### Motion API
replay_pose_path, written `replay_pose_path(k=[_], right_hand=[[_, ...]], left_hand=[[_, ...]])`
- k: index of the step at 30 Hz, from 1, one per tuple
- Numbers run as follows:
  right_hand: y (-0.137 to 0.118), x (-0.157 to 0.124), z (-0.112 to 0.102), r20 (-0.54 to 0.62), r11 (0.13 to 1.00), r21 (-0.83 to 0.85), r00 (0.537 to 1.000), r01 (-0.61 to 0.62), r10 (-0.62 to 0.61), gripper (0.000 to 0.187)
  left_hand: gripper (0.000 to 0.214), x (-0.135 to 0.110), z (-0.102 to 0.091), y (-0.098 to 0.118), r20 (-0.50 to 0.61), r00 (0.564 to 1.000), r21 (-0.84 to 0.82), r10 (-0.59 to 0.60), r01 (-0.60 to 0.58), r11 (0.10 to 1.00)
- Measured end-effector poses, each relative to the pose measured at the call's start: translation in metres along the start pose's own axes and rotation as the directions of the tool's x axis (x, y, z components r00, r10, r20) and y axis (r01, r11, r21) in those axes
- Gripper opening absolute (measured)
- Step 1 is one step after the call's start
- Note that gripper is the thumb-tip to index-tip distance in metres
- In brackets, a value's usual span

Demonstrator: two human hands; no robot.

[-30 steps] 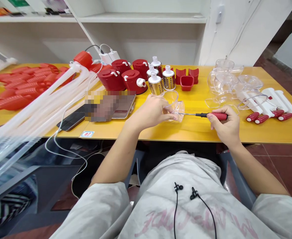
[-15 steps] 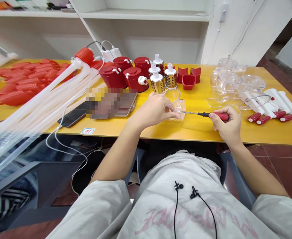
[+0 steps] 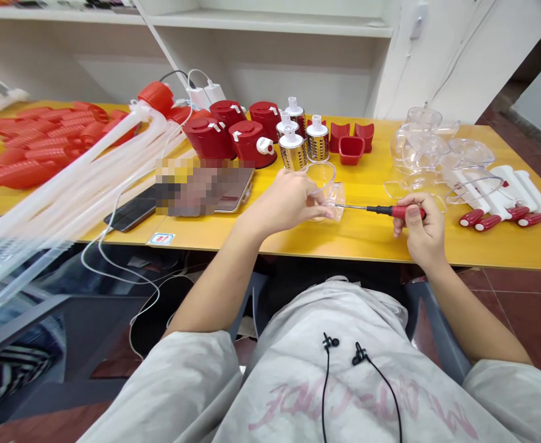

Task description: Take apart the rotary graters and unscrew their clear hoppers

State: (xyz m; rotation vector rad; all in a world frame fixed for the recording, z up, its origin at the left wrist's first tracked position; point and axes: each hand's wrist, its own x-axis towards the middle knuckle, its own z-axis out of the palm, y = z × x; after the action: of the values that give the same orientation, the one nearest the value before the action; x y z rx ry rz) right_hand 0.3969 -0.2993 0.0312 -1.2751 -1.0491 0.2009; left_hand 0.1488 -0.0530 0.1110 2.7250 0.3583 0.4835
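My left hand point(image 3: 289, 202) grips a clear plastic cup-shaped housing point(image 3: 326, 194), which is tilted on its side just above the yellow table point(image 3: 233, 237). My right hand point(image 3: 418, 226) holds a red-handled screwdriver point(image 3: 393, 211) by its handle. The thin metal shaft of the screwdriver points left, and its tip meets the clear housing near my left fingertips. The fingers of my left hand hide part of the housing. Exactly where the tip lands inside the plastic is hard to see.
Red lidded containers point(image 3: 208, 138) and metal grater drums point(image 3: 292, 151) stand at the back. Clear plastic bowls point(image 3: 420, 151) and white red-tipped handles point(image 3: 505, 206) lie to the right. Long white tubes point(image 3: 77, 172), red ribbed parts point(image 3: 24, 174), a phone point(image 3: 132, 209) and a pixelated patch point(image 3: 203, 187) lie left.
The fingers of my right hand have shifted on the screwdriver handle, and the handle now sits higher in the hand. The left hand and housing hold nearly steady, while the whole view has risen slightly.
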Motion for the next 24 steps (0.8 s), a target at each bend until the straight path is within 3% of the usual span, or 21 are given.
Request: replay_pose_path(k=[8, 15, 19, 24], right_hand=[[0.001, -0.002, 0.000, -0.022, 0.997, -0.050, 0.998, 0.054, -0.055, 0.054], [0.008, 0.001, -0.002, 0.045, 0.975, -0.060, 0.977, 0.212, -0.210, 0.036], [0.011, -0.002, -0.004, -0.004, 0.983, -0.103, 0.988, 0.152, -0.154, 0.052], [0.008, -0.003, -0.001, -0.057, 0.984, -0.129, 0.990, 0.123, -0.131, 0.048]], left_hand=[[0.026, 0.000, 0.001, -0.001, -0.018, 1.000, -0.011, -0.005, 0.005, 1.000], [0.021, 0.002, 0.000, -0.010, -0.010, 1.000, 0.001, 0.009, -0.009, 1.000], [0.025, 0.002, 0.000, -0.008, -0.007, 1.000, -0.047, 0.013, -0.014, 0.999], [0.037, 0.003, 0.003, -0.005, -0.034, 0.999, 0.010, 0.030, -0.030, 0.999]])
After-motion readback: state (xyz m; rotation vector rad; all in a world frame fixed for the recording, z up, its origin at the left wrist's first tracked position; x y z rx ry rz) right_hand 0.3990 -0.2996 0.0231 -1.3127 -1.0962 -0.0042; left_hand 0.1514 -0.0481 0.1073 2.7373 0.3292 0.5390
